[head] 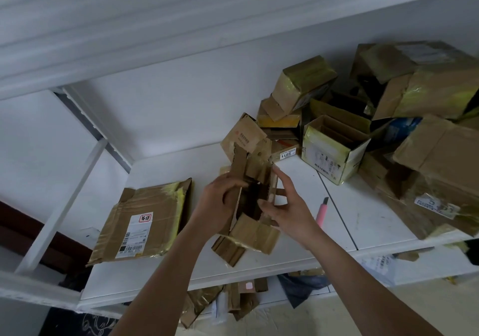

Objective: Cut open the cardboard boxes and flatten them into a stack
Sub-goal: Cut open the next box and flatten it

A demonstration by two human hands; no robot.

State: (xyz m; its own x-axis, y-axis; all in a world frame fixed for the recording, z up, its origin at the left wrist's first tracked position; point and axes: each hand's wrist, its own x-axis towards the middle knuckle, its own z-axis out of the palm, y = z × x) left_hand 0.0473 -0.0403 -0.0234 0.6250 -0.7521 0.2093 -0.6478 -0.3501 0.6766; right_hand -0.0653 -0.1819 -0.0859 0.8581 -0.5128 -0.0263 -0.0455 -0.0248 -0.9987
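The half-opened cardboard box (248,201), gripped by the left hand (220,203) and pinched by the right hand (287,211), looked likely to tear unevenly or spring back, with the pink utility knife (322,211) lying loose nearby.

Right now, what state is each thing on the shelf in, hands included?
Left hand: grips the cut-open box.
Right hand: fingers on the same box's other side.
Cut-open box: held between both hands, flaps loose, not yet flat.
Flattened box: lying flat, label up.
Pink knife: lying on the shelf, untouched.
Yellow-taped box: upright, top open.
Box pile: jumbled, not flattened.
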